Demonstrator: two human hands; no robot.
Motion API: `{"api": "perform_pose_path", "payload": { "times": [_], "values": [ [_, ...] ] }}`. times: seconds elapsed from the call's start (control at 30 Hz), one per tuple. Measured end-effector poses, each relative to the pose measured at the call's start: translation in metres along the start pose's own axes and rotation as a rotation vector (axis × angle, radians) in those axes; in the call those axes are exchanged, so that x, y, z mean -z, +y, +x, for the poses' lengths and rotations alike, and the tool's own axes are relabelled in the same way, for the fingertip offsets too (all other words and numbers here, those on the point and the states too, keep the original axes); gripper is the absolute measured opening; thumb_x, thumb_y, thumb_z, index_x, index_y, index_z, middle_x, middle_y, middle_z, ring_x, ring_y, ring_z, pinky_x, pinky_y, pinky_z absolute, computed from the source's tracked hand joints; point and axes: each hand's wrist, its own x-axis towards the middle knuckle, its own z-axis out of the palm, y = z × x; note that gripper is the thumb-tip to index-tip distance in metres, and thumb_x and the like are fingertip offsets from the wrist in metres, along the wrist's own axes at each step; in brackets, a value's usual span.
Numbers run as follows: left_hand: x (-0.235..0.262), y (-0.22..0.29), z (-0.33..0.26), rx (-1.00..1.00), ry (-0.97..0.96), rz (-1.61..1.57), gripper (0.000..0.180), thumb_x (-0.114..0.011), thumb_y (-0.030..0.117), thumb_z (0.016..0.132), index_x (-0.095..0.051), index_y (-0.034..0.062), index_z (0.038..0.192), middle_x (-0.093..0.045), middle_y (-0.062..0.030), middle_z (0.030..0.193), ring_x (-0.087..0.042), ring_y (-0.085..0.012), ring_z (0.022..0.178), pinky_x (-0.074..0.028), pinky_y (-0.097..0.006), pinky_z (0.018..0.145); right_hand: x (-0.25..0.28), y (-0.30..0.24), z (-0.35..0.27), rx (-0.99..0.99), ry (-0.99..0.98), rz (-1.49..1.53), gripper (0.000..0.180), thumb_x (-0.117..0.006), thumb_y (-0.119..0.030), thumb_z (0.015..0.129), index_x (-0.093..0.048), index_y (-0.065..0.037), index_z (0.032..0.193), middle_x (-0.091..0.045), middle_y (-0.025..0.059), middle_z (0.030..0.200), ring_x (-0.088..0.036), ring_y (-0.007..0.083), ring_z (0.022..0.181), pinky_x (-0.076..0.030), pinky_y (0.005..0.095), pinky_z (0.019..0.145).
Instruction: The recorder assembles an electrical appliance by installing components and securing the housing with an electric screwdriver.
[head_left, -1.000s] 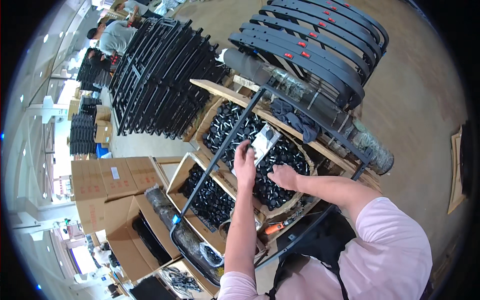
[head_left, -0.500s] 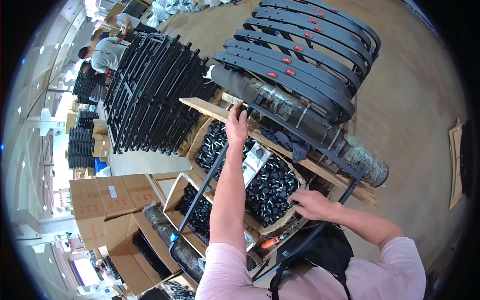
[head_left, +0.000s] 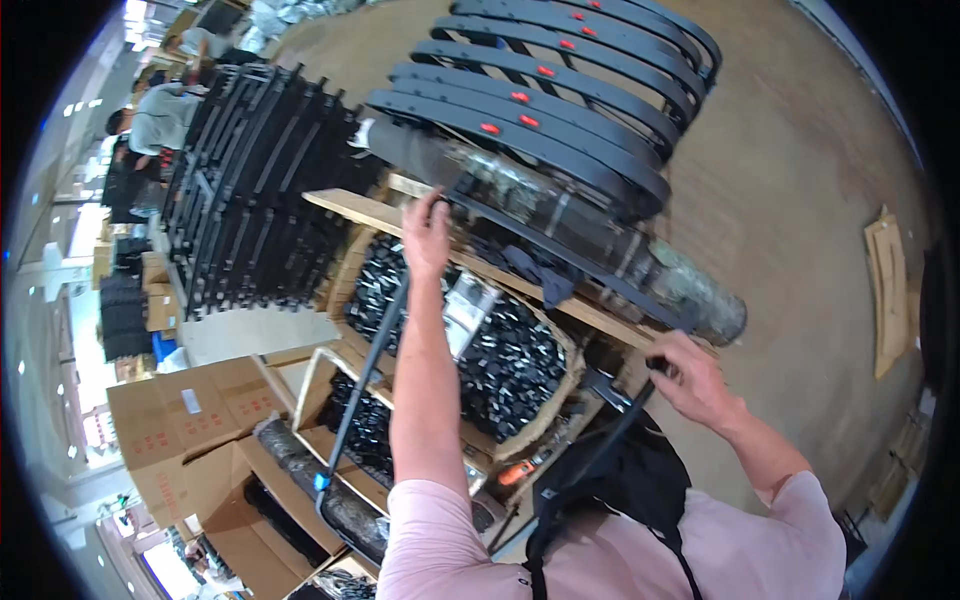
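Observation:
A black metal frame (head_left: pixel 362 385) made of tube lies tilted across the bins before me. At its far left corner my left hand (head_left: pixel 427 235) is closed, thumb and fingers pinching a small black round piece, apparently a levelling foot. My right hand (head_left: pixel 692 380) is at the frame's right corner, with a black levelling foot (head_left: pixel 657 364) held between thumb and fingers. Beneath the frame, a cardboard-lined bin (head_left: pixel 572 375) holds many black levelling feet (head_left: pixel 510 372) with shiny stems. A pale box (head_left: pixel 466 312) lies among them.
Curved dark frames (head_left: pixel 560 110) with red marks are stacked beyond a wrapped roll (head_left: pixel 540 195). Black frames (head_left: pixel 255 190) are piled at the far left, with people working behind. Cardboard boxes (head_left: pixel 190 410) stand at left. An orange-handled tool (head_left: pixel 517 472) lies near my apron. A wooden plank (head_left: pixel 350 208) crosses behind the bin.
My right hand has moved from the bin out to the frame's right corner, now with a levelling foot in it. My left hand stays at its corner. The whole view has shifted slightly.

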Motion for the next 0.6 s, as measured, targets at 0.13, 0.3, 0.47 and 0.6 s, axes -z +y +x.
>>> {"api": "perform_pose_path", "payload": {
  "times": [0.13,0.3,0.47,0.6],
  "values": [
    [-0.004,-0.015,-0.002,0.178,0.024,-0.376,0.044,-0.064,0.009,0.104,-0.053,0.004,0.147,-0.064,-0.0141,0.137,-0.06,-0.0216,0.126,-0.047,-0.036,0.11,0.016,0.005,-0.01,-0.177,0.078,-0.068,0.032,-0.071,0.002,0.086,-0.065,-0.004,0.117,-0.064,0.0108,0.112,-0.067,0.0235,0.088,-0.056,0.0363,0.077],
    [-0.01,-0.02,0.0,0.13,-0.052,-0.221,0.036,-0.045,0.012,0.108,-0.068,0.0142,0.135,-0.07,-0.0108,0.129,-0.063,-0.0235,0.128,-0.047,-0.035,0.109,0.028,0.023,-0.02,-0.148,0.253,-0.223,0.032,-0.073,0.001,0.088,-0.065,-0.003,0.119,-0.065,0.0093,0.113,-0.066,0.0204,0.088,-0.057,0.034,0.075],
    [0.005,-0.02,0.002,0.152,-0.026,-0.105,0.037,-0.046,0.025,0.107,-0.069,0.0262,0.135,-0.064,-0.0099,0.142,-0.061,-0.0277,0.131,-0.046,-0.037,0.111,0.016,0.016,-0.022,-0.134,0.172,-0.266,0.032,-0.072,0.003,0.088,-0.066,-0.003,0.119,-0.066,0.0098,0.116,-0.067,0.0211,0.091,-0.058,0.032,0.077],
    [-0.008,0.017,-0.002,0.368,-0.05,0.003,0.035,-0.061,0.048,0.101,-0.071,0.0366,0.133,-0.064,-0.0105,0.133,-0.064,-0.0283,0.124,-0.05,-0.042,0.104,0.012,0.024,-0.024,-0.103,0.109,-0.35,0.033,-0.071,0.005,0.086,-0.066,-0.002,0.118,-0.065,0.0119,0.118,-0.068,0.0265,0.096,-0.059,0.036,0.08]
  ]
}}
